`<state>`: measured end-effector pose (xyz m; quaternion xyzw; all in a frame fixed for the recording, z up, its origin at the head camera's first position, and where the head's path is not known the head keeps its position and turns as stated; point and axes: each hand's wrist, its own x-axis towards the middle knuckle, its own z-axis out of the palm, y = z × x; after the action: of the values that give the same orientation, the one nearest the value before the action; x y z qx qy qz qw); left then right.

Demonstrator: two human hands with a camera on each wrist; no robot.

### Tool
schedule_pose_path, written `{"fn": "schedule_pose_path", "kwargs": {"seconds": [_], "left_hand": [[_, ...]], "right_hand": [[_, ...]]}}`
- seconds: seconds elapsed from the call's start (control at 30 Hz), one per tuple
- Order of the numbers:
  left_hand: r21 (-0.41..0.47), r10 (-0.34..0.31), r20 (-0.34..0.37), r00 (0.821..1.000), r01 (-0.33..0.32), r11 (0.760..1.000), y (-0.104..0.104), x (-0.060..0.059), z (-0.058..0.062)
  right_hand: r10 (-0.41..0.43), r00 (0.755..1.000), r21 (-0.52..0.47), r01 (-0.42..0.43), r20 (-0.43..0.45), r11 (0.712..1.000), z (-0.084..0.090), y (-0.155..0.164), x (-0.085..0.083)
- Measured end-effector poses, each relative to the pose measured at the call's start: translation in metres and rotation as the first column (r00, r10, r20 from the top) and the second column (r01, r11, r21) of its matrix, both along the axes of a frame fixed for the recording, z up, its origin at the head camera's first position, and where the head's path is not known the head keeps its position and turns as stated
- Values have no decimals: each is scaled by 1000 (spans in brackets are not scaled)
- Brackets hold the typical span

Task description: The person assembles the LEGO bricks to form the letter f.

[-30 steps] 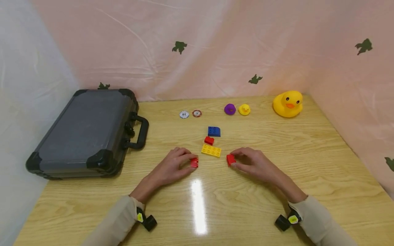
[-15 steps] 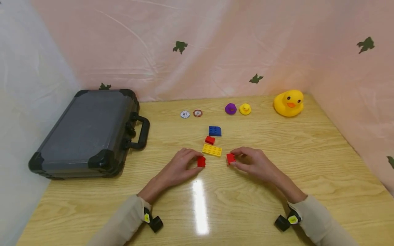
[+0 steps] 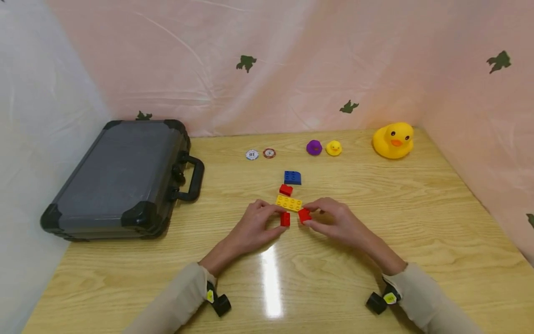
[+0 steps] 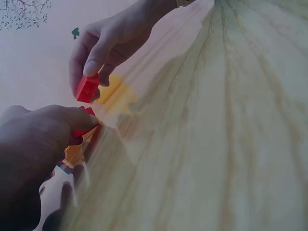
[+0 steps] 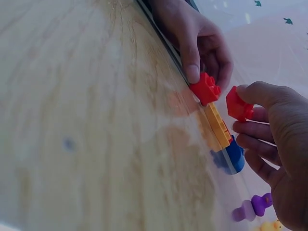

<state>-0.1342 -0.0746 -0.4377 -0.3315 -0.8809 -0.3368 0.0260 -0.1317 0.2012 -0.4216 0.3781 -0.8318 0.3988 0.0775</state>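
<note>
My left hand (image 3: pixel 259 225) pinches a small red toy brick (image 3: pixel 285 219) between thumb and fingers, its studs facing right. Opposite it, my right hand (image 3: pixel 338 219) pinches another small red brick (image 3: pixel 304 215), which is tilted. A narrow gap separates the two held bricks in the right wrist view, where the left one (image 5: pixel 206 88) sits low by the table and the right one (image 5: pixel 238 104) is higher. Just beyond them lies a yellow brick (image 3: pixel 289 203) with two rows of studs. Behind that are a third red brick (image 3: pixel 285 189) and a blue brick (image 3: pixel 292 177) with one rounded corner.
A grey case (image 3: pixel 117 178) with black corners and handle fills the left of the table. At the back lie a white chip (image 3: pixel 252 155) and a red chip (image 3: pixel 269 153), a purple duck (image 3: pixel 314 147), a small yellow duck (image 3: pixel 333 148) and a large yellow duck (image 3: pixel 393 140).
My left hand has moved right with its red brick, which has turned. My right hand has come slightly left, and its brick is now tilted. The two bricks are much closer together.
</note>
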Motion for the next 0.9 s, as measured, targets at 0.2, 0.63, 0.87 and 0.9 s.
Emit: {"fn": "schedule_pose_path", "kwargs": {"seconds": [0.2,0.63,0.87,0.9], "left_hand": [[2,-5,-21,1000,5,1000,3,0,-1],[9,4,-10,1000,-4,1000,4,0,-2],[-2,25,35,999,-25,1000,5,-1,-3],[-4,27,43,999,-27,1000,5,-1,-3]], "right_hand": [[5,1000,9,-5,-10,1000,0,-6,0],[25,995,22,-23,-92,999,-3,-15,-3],[33,990,30,-30,-135,999,-6,-21,-4],[30,990,35,-25,-138,999,-6,-21,-4]]}}
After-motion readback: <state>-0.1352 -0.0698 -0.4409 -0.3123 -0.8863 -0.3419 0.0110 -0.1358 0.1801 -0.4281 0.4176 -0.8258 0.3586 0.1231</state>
